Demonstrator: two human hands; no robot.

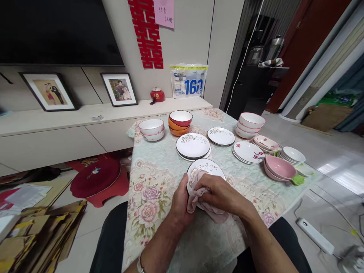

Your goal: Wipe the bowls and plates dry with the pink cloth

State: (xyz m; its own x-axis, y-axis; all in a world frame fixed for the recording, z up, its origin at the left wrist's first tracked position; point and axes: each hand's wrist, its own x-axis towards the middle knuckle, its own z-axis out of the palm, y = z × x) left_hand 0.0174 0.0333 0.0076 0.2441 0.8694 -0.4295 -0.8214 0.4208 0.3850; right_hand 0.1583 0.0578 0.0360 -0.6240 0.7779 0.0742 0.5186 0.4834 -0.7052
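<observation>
A white plate with a dark rim and a floral pattern is tilted up in front of me, over the near part of the table. My left hand grips its left edge, thumb along the rim. Bunched in my right hand is a pale pink cloth, pressed against the plate's face. Part of the cloth hangs below the hand. Just beyond lies a stack of similar plates, with another dark-rimmed plate behind it to the right.
Around the flowered tablecloth stand white bowls, orange and red bowls, more bowls, flower-patterned plates, pink leaf-shaped dishes and small white bowls. A red stool is at left; a power strip lies at right.
</observation>
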